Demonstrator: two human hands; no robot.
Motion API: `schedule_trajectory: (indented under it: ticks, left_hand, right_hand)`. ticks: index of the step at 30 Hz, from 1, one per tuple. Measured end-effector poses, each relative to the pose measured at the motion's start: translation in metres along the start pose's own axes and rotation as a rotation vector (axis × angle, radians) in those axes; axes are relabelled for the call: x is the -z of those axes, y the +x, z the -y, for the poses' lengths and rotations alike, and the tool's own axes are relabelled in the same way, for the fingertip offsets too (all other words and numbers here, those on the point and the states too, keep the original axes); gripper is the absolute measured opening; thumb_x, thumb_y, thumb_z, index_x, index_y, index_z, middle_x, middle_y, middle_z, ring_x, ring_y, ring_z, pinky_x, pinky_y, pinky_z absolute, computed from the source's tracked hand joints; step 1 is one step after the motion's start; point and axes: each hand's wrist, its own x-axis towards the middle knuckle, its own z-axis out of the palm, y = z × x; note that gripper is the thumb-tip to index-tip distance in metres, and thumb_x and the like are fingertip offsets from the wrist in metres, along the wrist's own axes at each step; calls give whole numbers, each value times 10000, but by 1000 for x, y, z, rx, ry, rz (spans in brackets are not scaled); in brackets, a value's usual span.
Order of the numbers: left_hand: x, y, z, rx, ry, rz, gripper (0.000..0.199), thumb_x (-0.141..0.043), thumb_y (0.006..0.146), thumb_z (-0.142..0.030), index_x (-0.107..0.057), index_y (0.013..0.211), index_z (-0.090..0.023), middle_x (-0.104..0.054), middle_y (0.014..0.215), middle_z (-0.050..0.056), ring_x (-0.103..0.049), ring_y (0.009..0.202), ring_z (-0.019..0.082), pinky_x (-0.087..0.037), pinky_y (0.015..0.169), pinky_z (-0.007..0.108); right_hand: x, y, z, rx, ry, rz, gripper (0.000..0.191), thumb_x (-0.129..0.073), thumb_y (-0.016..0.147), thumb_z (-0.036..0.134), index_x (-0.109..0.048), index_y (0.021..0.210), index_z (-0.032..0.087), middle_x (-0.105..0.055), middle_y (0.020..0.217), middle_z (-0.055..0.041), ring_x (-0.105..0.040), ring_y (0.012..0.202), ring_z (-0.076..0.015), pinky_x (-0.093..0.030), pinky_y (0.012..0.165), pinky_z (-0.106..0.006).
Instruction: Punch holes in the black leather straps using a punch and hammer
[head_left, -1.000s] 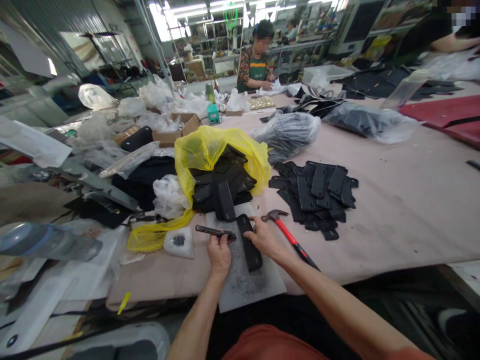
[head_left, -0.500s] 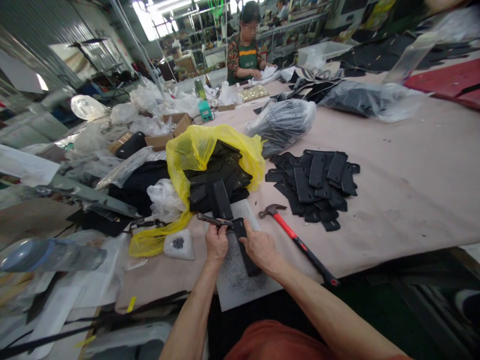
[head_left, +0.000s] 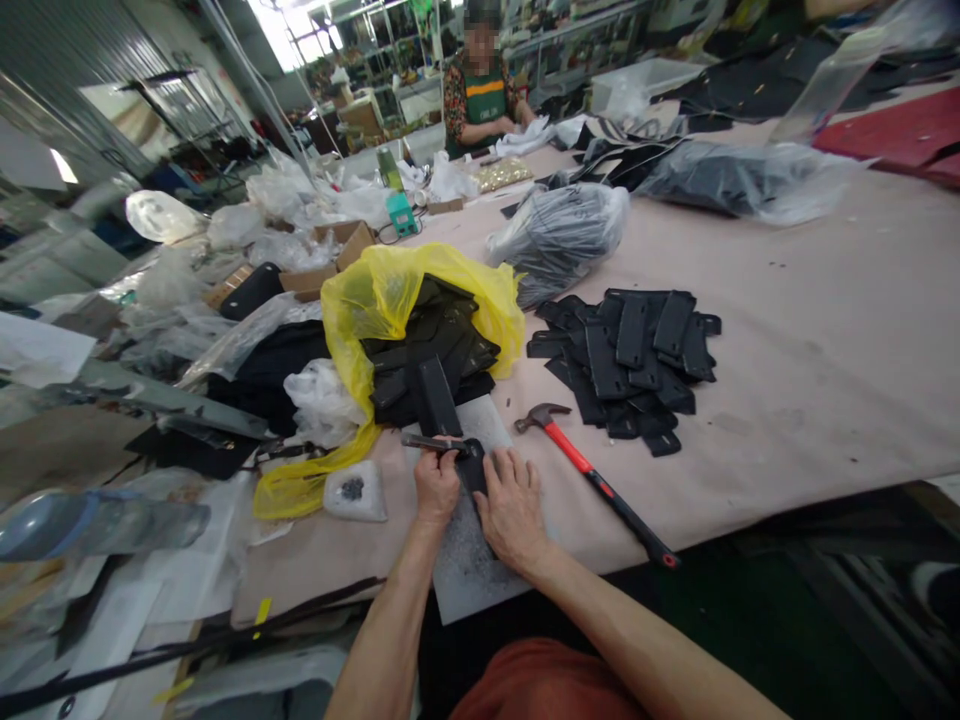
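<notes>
My left hand (head_left: 436,485) is closed around a metal punch (head_left: 431,441), a slim dark rod lying almost level, its right end over the top of a black strip-shaped piece (head_left: 471,470). My right hand (head_left: 516,508) lies with fingers stretched over that piece, covering its lower part. Beneath is a pale, pitted board (head_left: 469,580). Another black piece (head_left: 436,395) lies just beyond, by the mouth of a yellow plastic bag (head_left: 352,300) filled with similar pieces. To the right rests a claw hammer (head_left: 596,480) with a red and black handle, touched by neither hand.
A heap of black pieces (head_left: 637,350) sits beyond the hammer. Left of my hands is a small white bag (head_left: 355,490) with dark bits in it. Farther back stand a clear bag of grey items (head_left: 559,235) and a cardboard box (head_left: 330,265). Across the table a person (head_left: 484,100) handles white material.
My right hand has shifted from pointing at the black piece to lying over it with fingers stretched. My left hand keeps the punch near the piece's top. The whole view has shifted slightly.
</notes>
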Motion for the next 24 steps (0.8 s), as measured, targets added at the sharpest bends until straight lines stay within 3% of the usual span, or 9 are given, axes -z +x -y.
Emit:
schedule_trajectory:
  ticks: [10,24]
  left_hand:
    - [1,1,-2,-39,15,51,205,-489,874,-267,-675,923,-197,-722,956,65,-661,962,203,-513,924,357]
    - [-2,2,2,-66,56,77,214,-496,877,-256,-691,942,-197,-728,961,64,-665,961,203,-515,941,374]
  right_hand:
    - [-11,-4,13,-48,8,41,628,-453,899,357,-347,1449,73,-272,1540,-174,-134,1431,-352,-78,1130,-581]
    - [-10,-2,11,-33,19,73,652,-458,896,388,-346,1451,65,-257,1544,-183,-131,1432,-364,-64,1129,-597]
